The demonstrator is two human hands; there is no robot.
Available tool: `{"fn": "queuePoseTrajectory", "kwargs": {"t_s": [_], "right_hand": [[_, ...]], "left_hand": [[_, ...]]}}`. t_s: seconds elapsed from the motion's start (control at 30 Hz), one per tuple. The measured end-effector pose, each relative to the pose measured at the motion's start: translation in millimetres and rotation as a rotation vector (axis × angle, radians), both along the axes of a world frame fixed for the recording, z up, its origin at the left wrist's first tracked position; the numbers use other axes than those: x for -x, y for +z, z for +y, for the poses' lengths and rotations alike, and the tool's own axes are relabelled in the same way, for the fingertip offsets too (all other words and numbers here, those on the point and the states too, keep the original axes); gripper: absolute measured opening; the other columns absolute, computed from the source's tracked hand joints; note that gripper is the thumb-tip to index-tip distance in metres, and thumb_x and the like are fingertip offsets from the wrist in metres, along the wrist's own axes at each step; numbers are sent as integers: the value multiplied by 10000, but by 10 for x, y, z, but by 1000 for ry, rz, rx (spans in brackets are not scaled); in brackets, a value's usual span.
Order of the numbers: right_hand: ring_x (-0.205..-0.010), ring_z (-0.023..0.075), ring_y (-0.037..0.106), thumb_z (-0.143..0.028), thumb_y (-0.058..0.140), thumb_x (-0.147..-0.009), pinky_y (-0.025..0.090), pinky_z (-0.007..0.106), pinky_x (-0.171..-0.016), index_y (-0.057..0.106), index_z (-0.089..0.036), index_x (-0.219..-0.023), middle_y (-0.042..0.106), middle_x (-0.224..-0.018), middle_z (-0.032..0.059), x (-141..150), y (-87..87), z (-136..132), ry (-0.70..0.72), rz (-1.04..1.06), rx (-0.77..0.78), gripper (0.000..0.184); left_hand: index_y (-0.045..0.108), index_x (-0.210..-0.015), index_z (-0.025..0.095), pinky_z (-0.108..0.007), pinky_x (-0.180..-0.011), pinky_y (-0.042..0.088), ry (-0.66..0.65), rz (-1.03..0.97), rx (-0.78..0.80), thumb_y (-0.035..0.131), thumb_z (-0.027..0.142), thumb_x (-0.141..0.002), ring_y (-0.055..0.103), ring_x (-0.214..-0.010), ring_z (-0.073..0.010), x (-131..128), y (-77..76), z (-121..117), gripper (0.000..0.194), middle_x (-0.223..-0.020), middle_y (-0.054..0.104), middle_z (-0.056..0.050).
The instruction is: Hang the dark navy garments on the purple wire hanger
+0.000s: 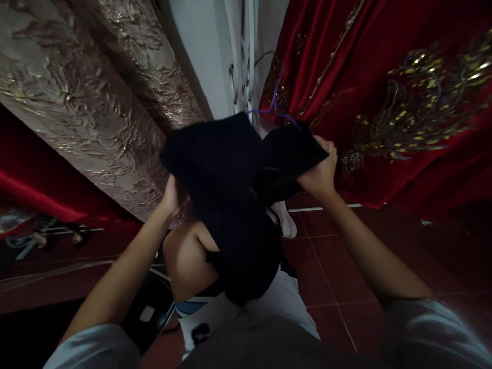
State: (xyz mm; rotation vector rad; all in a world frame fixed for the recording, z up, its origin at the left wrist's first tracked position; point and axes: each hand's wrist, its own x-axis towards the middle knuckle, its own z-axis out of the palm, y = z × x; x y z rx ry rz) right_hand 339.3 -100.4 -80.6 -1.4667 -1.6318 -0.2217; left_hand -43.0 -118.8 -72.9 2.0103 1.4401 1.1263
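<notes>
A dark navy or black garment [230, 169] hangs in front of me, its lower part draped down over my lap. A thin purple hanger [273, 105] sticks out at its top, the hook pointing up and away. On the garment's left edge, my left hand [172, 197] is closed, its fingertips hidden behind the cloth. My right hand [322, 171] grips the right shoulder side, thumb and fingers around the fabric. Dim light and blur hide the garment's seams and exact kind.
Beige embossed curtain fabric [103, 102] hangs at the left, red curtains with gold sequins [415, 113] at the right. Between them stands a white door or cabinet [209, 46]. A white shoe [286, 220] rests on the red tiled floor [326, 271]. A dark surface holds a small white case [146, 313].
</notes>
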Motion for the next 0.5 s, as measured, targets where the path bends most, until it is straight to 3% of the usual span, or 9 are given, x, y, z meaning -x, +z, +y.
{"fn": "queuePoseTrajectory", "kwargs": {"t_s": [0.1,0.2,0.27,0.33,0.4,0.5], "right_hand": [[-1167,391,534,-401,711,-755,436,580,-1010,507,-169,-1407,559,-1288,197,-36,320,42,-54,-22,16,722],[-1172,387,531,-380,719,-770,426,594,-1022,513,-205,-1435,559,-1295,170,27,626,40,-13,-99,35,719],[-1200,389,511,-343,723,-761,408,606,-1043,494,-222,-1463,546,-1311,157,39,766,-4,27,-155,47,748],[-1219,393,490,-306,724,-738,399,612,-1055,483,-222,-1477,536,-1318,159,-1,845,-79,55,-198,64,782],[-1224,392,481,-261,721,-690,402,610,-1061,477,-209,-1491,541,-1313,161,-70,870,-169,77,-231,61,839],[-1329,405,414,-236,710,-628,360,616,-1125,450,-222,-1518,494,-1442,142,-87,796,-296,184,-267,5,928]], "left_hand": [[737,-1005,201,-381,-928,617,-188,-497,246,43,926,-855,747,-1069,-284,-45,-223,-14,1015,-905,787,-109],[686,-1228,229,-398,-1096,542,-118,-742,266,216,952,-841,626,-1323,-292,-240,-369,-41,944,-1286,729,-110],[624,-1333,249,-387,-1189,468,-1,-761,168,541,818,-866,533,-1426,-278,-373,-434,-87,740,-1467,618,-83],[595,-1374,248,-406,-1255,393,84,-695,95,779,607,-818,471,-1475,-288,-476,-483,-166,687,-1534,555,-70],[590,-1390,245,-437,-1287,345,132,-627,71,842,490,-796,450,-1488,-304,-549,-521,-278,690,-1539,548,-66],[582,-1416,278,-464,-1287,357,173,-644,129,823,446,-819,486,-1461,-312,-640,-549,-492,666,-1505,582,-46]]}}
